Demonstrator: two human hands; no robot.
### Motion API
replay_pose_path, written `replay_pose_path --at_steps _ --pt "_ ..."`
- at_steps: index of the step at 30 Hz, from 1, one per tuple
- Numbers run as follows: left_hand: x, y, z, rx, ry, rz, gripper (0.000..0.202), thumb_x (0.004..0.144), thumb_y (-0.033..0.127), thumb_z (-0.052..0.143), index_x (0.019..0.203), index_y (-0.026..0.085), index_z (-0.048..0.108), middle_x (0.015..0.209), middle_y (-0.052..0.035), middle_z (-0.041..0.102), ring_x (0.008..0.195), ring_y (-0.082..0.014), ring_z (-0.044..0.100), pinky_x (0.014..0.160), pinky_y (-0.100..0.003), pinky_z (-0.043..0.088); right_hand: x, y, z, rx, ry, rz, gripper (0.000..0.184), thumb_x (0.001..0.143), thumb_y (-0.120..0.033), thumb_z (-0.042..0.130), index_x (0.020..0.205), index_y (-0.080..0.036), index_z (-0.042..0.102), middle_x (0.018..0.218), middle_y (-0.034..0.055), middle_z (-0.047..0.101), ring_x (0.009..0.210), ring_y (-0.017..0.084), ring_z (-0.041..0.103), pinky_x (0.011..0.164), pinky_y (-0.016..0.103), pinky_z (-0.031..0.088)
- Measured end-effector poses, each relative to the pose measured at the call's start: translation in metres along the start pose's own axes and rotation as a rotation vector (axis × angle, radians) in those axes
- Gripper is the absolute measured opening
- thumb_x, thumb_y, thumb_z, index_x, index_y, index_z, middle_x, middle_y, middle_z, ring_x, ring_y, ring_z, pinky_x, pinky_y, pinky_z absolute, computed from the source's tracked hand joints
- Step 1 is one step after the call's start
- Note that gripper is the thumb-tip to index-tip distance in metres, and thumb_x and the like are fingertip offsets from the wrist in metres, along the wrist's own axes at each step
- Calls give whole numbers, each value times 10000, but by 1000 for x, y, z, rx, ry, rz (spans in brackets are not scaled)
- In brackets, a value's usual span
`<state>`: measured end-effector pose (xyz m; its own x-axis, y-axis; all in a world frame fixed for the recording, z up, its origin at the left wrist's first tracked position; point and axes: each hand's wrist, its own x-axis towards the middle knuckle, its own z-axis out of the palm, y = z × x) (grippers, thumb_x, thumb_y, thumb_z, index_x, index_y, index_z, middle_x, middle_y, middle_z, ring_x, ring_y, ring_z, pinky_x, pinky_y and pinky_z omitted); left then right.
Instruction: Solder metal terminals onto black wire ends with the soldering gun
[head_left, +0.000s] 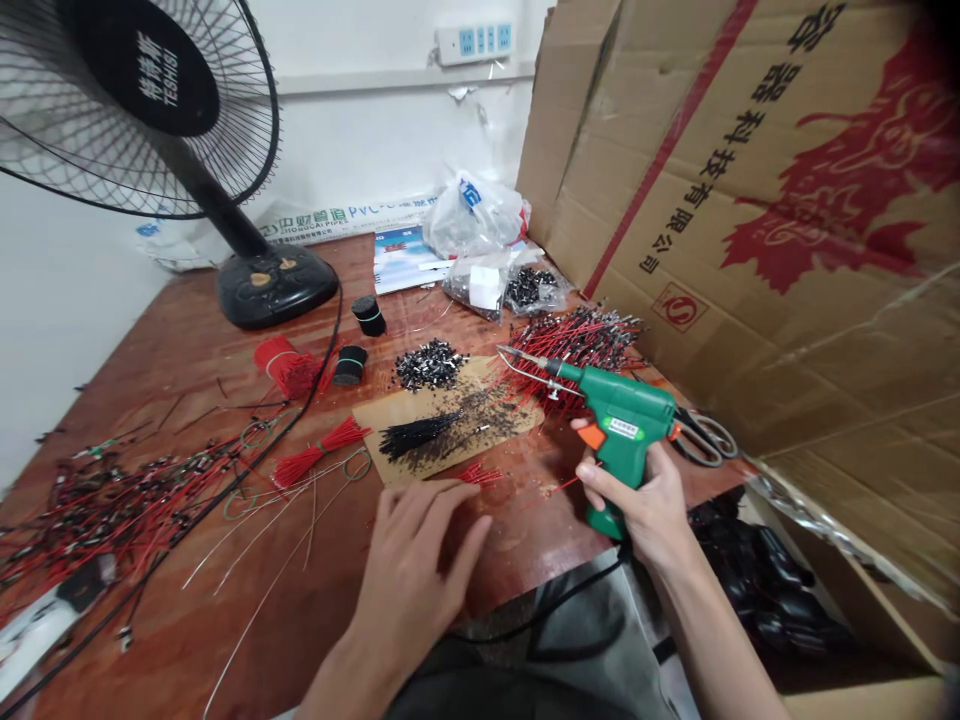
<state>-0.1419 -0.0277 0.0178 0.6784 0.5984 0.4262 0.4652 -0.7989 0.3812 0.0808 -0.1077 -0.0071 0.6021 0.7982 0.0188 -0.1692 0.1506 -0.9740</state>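
My right hand [630,500] is wrapped around the handle of a green soldering gun [626,400] with an orange trigger. Its metal tip points left, above a pile of red wires [585,345] with dark ends. My left hand [424,545] is near the table's front edge, palm down, fingers apart, and I see nothing in it. Just beyond its fingertips are short red wires [482,474]. A bundle of black wires [420,433] lies on a brown cardboard piece [379,405], with small black-and-metal parts [430,365] heaped behind it.
A black fan [277,285] stands at the back left, its cable crossing the wooden table [172,640]. Scissors [705,437] lie behind the soldering gun. A large cardboard box [675,150] walls the right side. Tangled red wires [150,510] and a red bundle [319,452] are at left.
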Motion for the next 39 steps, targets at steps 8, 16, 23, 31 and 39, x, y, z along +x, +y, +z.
replay_pose_path --at_steps 8,16,23,31,39 --pt "33 58 35 -240 -111 40 151 974 256 496 1084 212 590 907 -10 674 824 -165 606 801 -366 415 -24 -9 8 -22 63 40 432 739 -314 814 1069 -153 587 758 23 608 472 90 487 470 228 431" --pt "46 24 10 -59 -195 160 163 969 178 457 1012 213 610 871 -4 687 794 -183 651 712 -310 470 -22 -16 25 -9 73 27 425 769 -307 792 1100 -147 579 732 27 617 473 97 495 481 228 415" --pt "64 -50 -18 123 -154 -8 219 997 206 375 1175 220 501 885 -7 675 724 -174 649 635 -287 448 -5 -8 18 -36 181 25 407 811 -365 755 1114 -159 577 804 48 636 468 93 482 457 224 360" --pt "62 -57 15 201 -216 -88 177 1023 280 329 1003 195 483 878 -25 662 730 -182 649 606 -288 403 -3 3 11 -89 94 64 304 920 -397 640 1075 -155 540 597 8 558 472 137 486 493 261 387" --pt "66 -55 22 253 -190 -62 142 1017 312 380 1063 228 486 898 25 677 719 -168 657 607 -293 383 -3 0 17 -46 160 100 220 920 -368 634 1004 -176 568 545 5 522 442 138 459 457 268 341"
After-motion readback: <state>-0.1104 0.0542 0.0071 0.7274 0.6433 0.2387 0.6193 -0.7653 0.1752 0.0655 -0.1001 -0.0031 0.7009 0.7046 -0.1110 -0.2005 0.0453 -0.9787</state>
